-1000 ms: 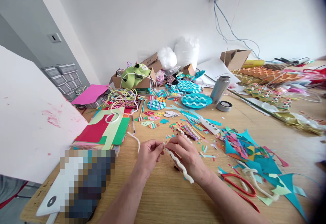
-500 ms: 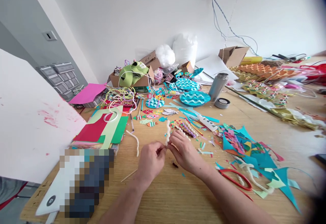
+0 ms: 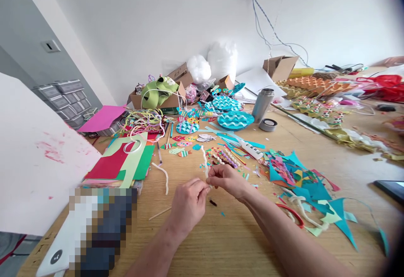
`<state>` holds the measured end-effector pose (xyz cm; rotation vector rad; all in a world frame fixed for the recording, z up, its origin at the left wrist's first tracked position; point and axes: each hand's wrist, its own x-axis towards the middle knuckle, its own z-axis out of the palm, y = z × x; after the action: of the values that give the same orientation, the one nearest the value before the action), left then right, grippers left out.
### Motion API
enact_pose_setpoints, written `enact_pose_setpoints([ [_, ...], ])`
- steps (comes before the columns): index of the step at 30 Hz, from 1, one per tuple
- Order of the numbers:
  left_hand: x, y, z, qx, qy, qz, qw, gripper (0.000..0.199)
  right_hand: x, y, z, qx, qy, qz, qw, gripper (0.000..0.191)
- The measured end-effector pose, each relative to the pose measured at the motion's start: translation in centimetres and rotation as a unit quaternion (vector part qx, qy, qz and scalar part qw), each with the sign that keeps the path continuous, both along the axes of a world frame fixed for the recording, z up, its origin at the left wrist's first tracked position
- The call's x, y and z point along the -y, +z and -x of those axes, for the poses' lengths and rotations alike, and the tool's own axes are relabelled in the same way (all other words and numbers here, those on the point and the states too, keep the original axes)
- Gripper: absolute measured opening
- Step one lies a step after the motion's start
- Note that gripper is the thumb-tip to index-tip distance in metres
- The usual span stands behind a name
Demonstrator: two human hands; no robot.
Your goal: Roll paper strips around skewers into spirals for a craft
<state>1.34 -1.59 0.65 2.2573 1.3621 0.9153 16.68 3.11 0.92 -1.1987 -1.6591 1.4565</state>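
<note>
A twisted white fuzzy strip [image 3: 204, 159] stands up between my hands above the table. My right hand [image 3: 226, 180] pinches it near its lower end with thumb and forefinger. Just left of that, my left hand [image 3: 189, 201] is closed with its fingertips at the strip's lower end, which is largely hidden by the fingers. Beyond the hands lie twisted purple and white strips [image 3: 231, 159] and small paper fish [image 3: 184, 153]. Another white fuzzy strip [image 3: 166, 179] lies to the left, with a thin wooden stick [image 3: 160, 213] nearer me.
Coloured paper [image 3: 109, 159] and a pixelated area are at left. A glue tube [image 3: 251, 149], a grey bottle [image 3: 263, 105] and blue wavy plates [image 3: 235, 120] stand or lie further back. Blue scraps [image 3: 318, 189] and red-handled scissors [image 3: 292, 213] are at right.
The view has shifted slightly to the right. My left hand has turned knuckles up and moved its fingertips against the strip's bottom; my right hand has shifted its pinch, and more of the strip shows.
</note>
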Motion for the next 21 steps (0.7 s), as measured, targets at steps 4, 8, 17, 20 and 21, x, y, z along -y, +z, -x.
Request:
enact_pose_setpoints([
  [4, 0.0, 0.2, 0.0, 0.034, 0.004, 0.006, 0.999, 0.018, 0.2, 0.2, 0.2, -0.024, 0.001, 0.021, 0.999, 0.015],
  [8, -0.3, 0.8, 0.4, 0.127, 0.011, 0.060, 0.990, 0.022, 0.3, 0.3, 0.4, -0.061, -0.035, -0.012, 0.997, 0.027],
  [17, -1.0, 1.6, 1.8, 0.421, -0.003, 0.300, 0.856, 0.022, 1.7, 1.5, 0.7, 0.072, -0.062, -0.447, 0.889, 0.016],
  [20, -1.1, 1.7, 1.9, 0.466, 0.000, 0.334, 0.819, 0.022, 1.9, 1.6, 0.9, 0.106, -0.051, -0.471, 0.874, 0.011],
  [21, -1.1, 1.7, 1.9, 0.474, 0.001, 0.340, 0.812, 0.022, 2.0, 1.6, 1.0, 0.106, -0.048, -0.468, 0.876, 0.010],
])
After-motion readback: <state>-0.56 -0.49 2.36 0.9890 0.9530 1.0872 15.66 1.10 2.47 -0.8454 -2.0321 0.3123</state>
